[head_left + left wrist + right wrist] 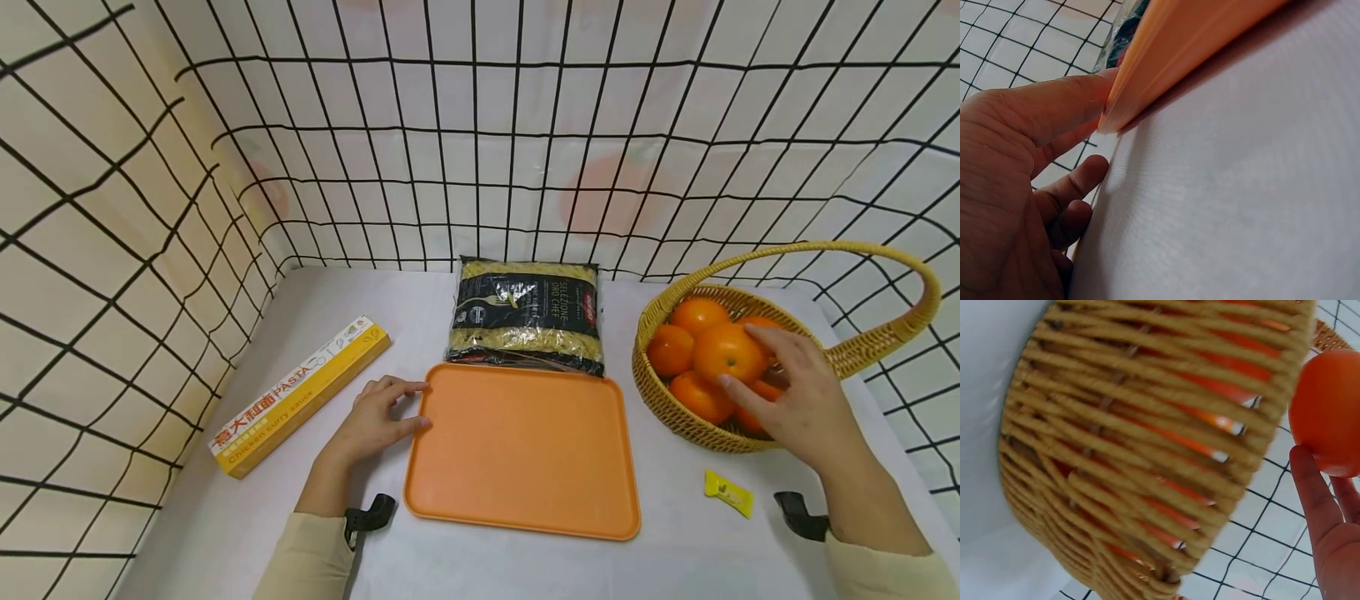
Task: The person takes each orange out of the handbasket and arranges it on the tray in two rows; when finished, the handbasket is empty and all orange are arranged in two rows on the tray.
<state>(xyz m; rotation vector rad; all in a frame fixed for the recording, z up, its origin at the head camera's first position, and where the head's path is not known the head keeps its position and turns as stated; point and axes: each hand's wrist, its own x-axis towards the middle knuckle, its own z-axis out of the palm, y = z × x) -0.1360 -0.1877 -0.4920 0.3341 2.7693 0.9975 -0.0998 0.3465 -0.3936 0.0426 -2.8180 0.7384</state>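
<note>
My right hand grips an orange between thumb and fingers, above the other oranges in a woven basket. The right wrist view shows this orange beyond the basket's rim, with fingertips against it. On the other side, my left hand touches the left edge of an orange tray with thumb and index fingertip. Up close in the left wrist view, the thumb lies against the tray's rim, and the other fingers are loosely bent beside the tabletop.
Behind the tray lies a bag of pasta. A yellow pasta box lies at the left, and a small yellow packet sits before the basket. Black wire mesh stands around the table, and the basket's handle arches over the right side.
</note>
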